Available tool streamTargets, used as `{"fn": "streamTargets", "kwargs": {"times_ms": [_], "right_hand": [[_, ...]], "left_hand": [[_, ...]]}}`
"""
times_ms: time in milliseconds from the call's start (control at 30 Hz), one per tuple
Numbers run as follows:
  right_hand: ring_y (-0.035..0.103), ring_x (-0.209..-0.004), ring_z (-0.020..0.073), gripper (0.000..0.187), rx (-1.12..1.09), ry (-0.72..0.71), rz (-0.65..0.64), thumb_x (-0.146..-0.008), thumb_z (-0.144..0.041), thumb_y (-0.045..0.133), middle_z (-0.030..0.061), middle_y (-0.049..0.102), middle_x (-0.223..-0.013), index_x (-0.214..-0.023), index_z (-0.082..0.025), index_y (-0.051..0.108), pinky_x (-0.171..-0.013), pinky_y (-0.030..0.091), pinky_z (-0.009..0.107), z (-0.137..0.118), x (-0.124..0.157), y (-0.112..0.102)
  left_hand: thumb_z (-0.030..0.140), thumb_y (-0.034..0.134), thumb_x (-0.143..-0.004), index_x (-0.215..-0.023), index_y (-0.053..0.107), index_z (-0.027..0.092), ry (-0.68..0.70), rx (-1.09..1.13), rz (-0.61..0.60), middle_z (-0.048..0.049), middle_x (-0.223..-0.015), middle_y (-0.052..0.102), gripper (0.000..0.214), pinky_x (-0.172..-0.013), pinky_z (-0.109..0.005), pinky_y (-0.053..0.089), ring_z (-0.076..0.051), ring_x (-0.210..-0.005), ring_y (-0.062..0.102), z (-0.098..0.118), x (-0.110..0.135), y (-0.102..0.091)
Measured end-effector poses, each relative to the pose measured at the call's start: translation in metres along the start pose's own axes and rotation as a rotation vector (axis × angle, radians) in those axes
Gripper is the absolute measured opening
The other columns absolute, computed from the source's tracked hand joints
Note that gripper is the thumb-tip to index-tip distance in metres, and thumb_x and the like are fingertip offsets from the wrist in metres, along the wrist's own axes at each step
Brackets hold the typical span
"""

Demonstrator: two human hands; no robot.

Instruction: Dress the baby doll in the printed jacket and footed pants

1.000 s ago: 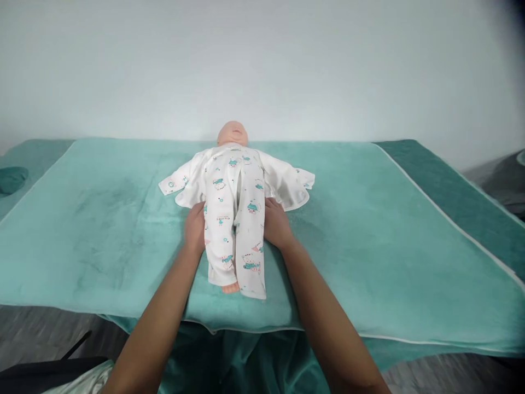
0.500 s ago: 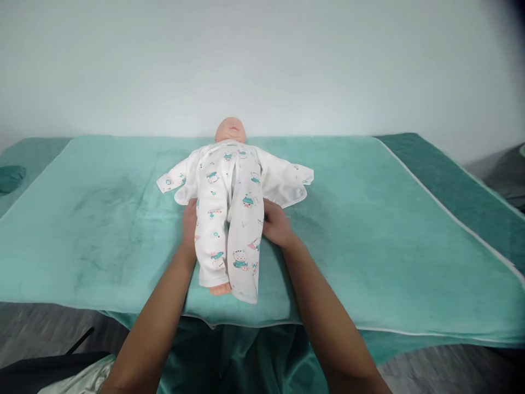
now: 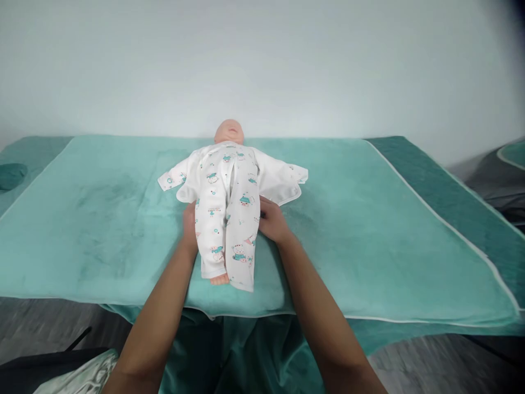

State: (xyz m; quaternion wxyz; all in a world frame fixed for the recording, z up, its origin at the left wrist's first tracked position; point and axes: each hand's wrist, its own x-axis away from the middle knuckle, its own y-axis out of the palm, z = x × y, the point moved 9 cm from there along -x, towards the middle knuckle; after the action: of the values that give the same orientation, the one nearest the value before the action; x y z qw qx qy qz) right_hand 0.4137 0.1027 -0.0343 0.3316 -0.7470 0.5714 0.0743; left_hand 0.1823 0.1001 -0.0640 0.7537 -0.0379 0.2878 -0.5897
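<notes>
A baby doll [image 3: 229,131] lies on its back on the padded mat, head at the far side. It has a white printed top [image 3: 279,172] with sleeves spread out sideways. White printed baby trousers [image 3: 240,219] cover its legs. One toe end [image 3: 220,279] pokes out of the left trouser leg; the other foot is hidden inside the longer right leg. My left hand [image 3: 189,221] closes on the trousers' left side, its fingers mostly hidden beneath. On the opposite side my right hand [image 3: 274,220] is curled against the trousers, fingertips tucked under the cloth.
A green plush cover [image 3: 389,235] with white piping spreads over the table to both sides. Behind it rises a pale wall [image 3: 262,65]. A dark green rounded item [image 3: 12,176] lies at far left. Grey floor [image 3: 28,323] shows below the front edge.
The view has shifted slightly. The trouser hems sit a little higher in the picture. Both hands stay at the trousers' sides with almost the same grip.
</notes>
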Motion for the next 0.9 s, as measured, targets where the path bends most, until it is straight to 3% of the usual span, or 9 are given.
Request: {"fn": "streamTargets", "kwargs": {"times_ms": [167,333,433,500,600,733,833,900], "right_hand": [[0.068,-0.094,0.0245,0.012,0.008,0.032,0.002,-0.086,-0.022,0.062,0.0047,0.072,-0.096,-0.086,-0.023,0.074,-0.083,0.052,0.036,-0.002,0.006,-0.001],[0.062,-0.076,0.0213,0.014,0.218,0.189,-0.010,-0.086,-0.029,0.060,0.0024,0.067,-0.077,-0.076,-0.022,0.067,-0.073,0.049,0.034,0.004,0.020,0.002],[0.061,-0.077,0.0216,0.019,0.351,0.306,0.255,-0.090,-0.033,0.052,0.0049,0.069,-0.083,-0.084,-0.022,0.066,-0.075,0.048,0.035,0.020,0.026,-0.032],[0.062,-0.093,0.0259,0.022,0.482,0.375,0.472,-0.089,-0.037,0.054,0.0104,0.071,-0.100,-0.095,-0.020,0.066,-0.089,0.049,0.041,0.034,0.030,-0.067],[0.058,-0.111,0.0319,0.039,0.658,0.530,0.604,-0.079,-0.040,0.063,0.0181,0.067,-0.118,-0.110,-0.016,0.064,-0.103,0.043,0.050,0.066,0.033,-0.112],[0.060,-0.097,0.0285,0.043,0.666,0.736,0.530,-0.079,-0.049,0.064,0.0154,0.069,-0.110,-0.107,-0.017,0.066,-0.093,0.048,0.046,0.102,0.034,-0.143],[0.058,-0.083,0.0248,0.036,0.615,0.803,0.366,-0.071,-0.051,0.072,0.0065,0.068,-0.087,-0.090,-0.020,0.067,-0.083,0.049,0.042,0.108,0.027,-0.144],[0.056,-0.074,0.0221,0.033,0.392,0.800,0.264,-0.066,-0.048,0.077,0.0021,0.063,-0.073,-0.081,-0.020,0.066,-0.074,0.049,0.039,0.104,0.016,-0.135]], "left_hand": [[0.027,0.060,-0.077,-0.056,0.042,0.023,0.083,-0.056,0.182,0.0036,-0.056,0.042,0.028,-0.062,-0.032,0.037,-0.015,-0.060,0.041,0.013,0.005,-0.024],[0.016,0.047,-0.074,-0.058,0.049,0.021,0.098,-0.060,0.264,0.0042,-0.054,0.047,0.017,-0.057,-0.027,0.033,-0.012,-0.054,0.042,0.017,0.008,-0.032],[0.011,0.045,-0.074,-0.062,0.052,0.021,0.114,-0.061,0.313,0.0029,-0.059,0.053,0.018,-0.063,-0.026,0.039,-0.013,-0.060,0.050,0.020,0.010,-0.036],[0.008,0.044,-0.075,-0.070,0.055,0.021,0.107,-0.068,0.406,0.0000,-0.072,0.059,0.018,-0.071,-0.028,0.045,-0.015,-0.073,0.058,0.020,0.011,-0.046],[0.006,0.047,-0.076,-0.087,0.060,0.021,-0.001,-0.110,0.537,-0.0053,-0.098,0.064,0.023,-0.081,-0.031,0.049,-0.019,-0.098,0.061,0.007,0.002,-0.064],[0.014,0.059,-0.080,-0.104,0.063,0.021,-0.220,-0.304,0.417,-0.0095,-0.116,0.064,0.025,-0.103,-0.040,0.047,-0.025,-0.115,0.060,-0.021,-0.036,-0.070],[0.028,0.063,-0.084,-0.113,0.063,0.020,-0.310,-0.447,0.304,-0.0114,-0.114,0.069,0.030,-0.099,-0.045,0.048,-0.030,-0.109,0.063,-0.035,-0.055,-0.066],[0.034,0.063,-0.086,-0.118,0.064,0.020,-0.280,-0.524,0.219,-0.0124,-0.107,0.073,0.035,-0.097,-0.049,0.047,-0.034,-0.108,0.064,-0.035,-0.060,-0.056]]}}
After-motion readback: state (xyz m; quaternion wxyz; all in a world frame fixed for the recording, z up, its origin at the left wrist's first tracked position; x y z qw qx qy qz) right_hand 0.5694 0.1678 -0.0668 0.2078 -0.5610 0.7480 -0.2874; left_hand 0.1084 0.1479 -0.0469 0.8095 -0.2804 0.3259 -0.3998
